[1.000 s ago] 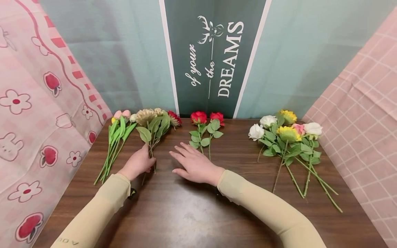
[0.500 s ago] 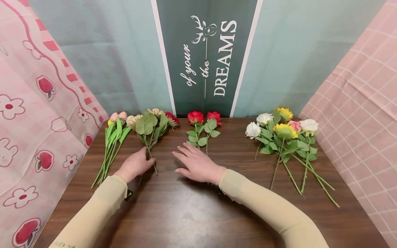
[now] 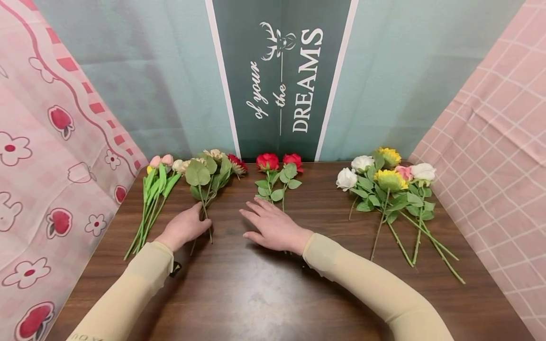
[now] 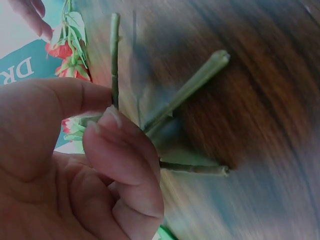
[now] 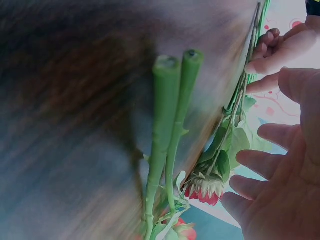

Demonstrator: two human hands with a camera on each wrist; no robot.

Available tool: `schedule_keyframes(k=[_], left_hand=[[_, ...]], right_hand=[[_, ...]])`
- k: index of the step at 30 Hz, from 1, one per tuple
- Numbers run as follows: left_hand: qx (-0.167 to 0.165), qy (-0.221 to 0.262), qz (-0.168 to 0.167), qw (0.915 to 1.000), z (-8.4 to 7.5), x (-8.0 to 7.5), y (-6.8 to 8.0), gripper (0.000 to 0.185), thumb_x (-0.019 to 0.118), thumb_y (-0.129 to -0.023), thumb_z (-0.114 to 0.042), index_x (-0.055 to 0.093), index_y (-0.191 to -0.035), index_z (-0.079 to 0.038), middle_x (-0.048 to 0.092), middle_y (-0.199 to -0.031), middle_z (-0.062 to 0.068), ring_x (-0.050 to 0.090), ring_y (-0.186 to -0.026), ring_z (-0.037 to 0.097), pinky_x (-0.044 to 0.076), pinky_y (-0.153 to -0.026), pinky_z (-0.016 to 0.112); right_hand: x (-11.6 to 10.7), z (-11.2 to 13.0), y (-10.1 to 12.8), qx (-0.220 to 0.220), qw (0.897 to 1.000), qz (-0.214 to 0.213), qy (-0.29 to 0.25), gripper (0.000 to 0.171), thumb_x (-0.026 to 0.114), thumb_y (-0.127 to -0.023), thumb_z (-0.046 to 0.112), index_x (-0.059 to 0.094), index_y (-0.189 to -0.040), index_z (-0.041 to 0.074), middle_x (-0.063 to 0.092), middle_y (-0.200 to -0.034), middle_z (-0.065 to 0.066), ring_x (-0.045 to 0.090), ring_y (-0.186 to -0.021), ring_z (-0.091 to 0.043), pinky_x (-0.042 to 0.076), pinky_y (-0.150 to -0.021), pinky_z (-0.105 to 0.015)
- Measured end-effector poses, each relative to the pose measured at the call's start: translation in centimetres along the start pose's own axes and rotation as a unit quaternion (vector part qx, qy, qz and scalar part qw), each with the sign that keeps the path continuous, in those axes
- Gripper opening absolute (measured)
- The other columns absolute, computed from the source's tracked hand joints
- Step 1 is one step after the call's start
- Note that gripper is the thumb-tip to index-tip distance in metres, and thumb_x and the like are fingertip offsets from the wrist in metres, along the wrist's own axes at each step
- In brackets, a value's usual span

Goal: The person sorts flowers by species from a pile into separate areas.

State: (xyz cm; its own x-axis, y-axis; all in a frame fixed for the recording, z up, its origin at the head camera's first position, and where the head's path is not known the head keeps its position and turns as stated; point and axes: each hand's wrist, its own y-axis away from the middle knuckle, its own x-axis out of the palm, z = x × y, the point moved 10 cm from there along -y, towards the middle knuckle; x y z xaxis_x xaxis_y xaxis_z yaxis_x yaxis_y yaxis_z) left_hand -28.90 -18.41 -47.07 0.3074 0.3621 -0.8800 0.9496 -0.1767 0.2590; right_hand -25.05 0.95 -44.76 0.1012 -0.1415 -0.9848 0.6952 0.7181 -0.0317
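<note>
In the head view my left hand [image 3: 184, 228] grips the thin stems of a bunch of leafy flowers [image 3: 198, 172] with cream blooms and a dark red one. Thumb and fingers close round these stems [image 4: 187, 90] in the left wrist view, and several cut ends stick out past them. My right hand [image 3: 275, 228] lies with fingers spread just in front of two red roses [image 3: 267, 162]. In the right wrist view the rose stems [image 5: 165, 110] stand apart from its straight fingers [image 5: 260, 162]. The hand hides the lower stems in the head view.
Pink and yellow tulips [image 3: 158, 182] lie to the left of the left hand. On the right is a pile of white roses [image 3: 346, 179], yellow sunflowers [image 3: 390, 180] and a pink bloom. A green cloth [image 3: 128, 94] hangs behind the brown table [image 3: 256, 293].
The bunch in my left hand has turned, so a broad leaf now covers the large cream bloom that faced up before. The whole head view has shifted slightly; my right hand stays spread.
</note>
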Motion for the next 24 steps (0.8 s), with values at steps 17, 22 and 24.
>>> schedule_keyframes(k=[17, 22, 24], left_hand=[[0.093, -0.05, -0.135, 0.9853, -6.3, -3.8, 1.3, 0.082, 0.049, -0.101, -0.062, 0.038, -0.156, -0.002, 0.055, -0.144, 0.025, 0.059, -0.122, 0.043, 0.053, -0.092, 0.06], [0.264, -0.12, -0.135, 0.9475, -15.2, -1.0, 1.6, 0.079, 0.056, -0.101, -0.055, 0.031, -0.162, -0.011, 0.047, -0.153, 0.019, 0.046, -0.138, 0.038, 0.036, -0.115, 0.055], [0.324, -0.163, -0.118, 0.9244, -18.7, 1.1, 2.0, 0.078, 0.053, -0.101, -0.057, 0.029, -0.163, -0.015, 0.038, -0.16, 0.015, 0.036, -0.146, 0.035, 0.024, -0.121, 0.053]], right_hand=[[-3.5, -6.6, 3.2, 0.077, 0.993, -0.081, -0.031, 0.051, 0.059, -0.104, 0.039, 0.059, -0.144, 0.008, 0.058, -0.144, -0.015, 0.047, -0.138, -0.035, 0.033, -0.117, -0.051], [-6.0, -13.1, 7.8, 0.183, 0.974, -0.12, -0.06, 0.026, 0.063, -0.102, 0.03, 0.073, -0.116, 0.01, 0.071, -0.115, -0.007, 0.062, -0.11, -0.027, 0.051, -0.098, -0.049], [-6.9, -15.5, 10.1, 0.221, 0.964, -0.129, -0.071, 0.023, 0.062, -0.102, 0.029, 0.074, -0.109, 0.011, 0.072, -0.106, -0.006, 0.065, -0.098, -0.026, 0.055, -0.087, -0.049]])
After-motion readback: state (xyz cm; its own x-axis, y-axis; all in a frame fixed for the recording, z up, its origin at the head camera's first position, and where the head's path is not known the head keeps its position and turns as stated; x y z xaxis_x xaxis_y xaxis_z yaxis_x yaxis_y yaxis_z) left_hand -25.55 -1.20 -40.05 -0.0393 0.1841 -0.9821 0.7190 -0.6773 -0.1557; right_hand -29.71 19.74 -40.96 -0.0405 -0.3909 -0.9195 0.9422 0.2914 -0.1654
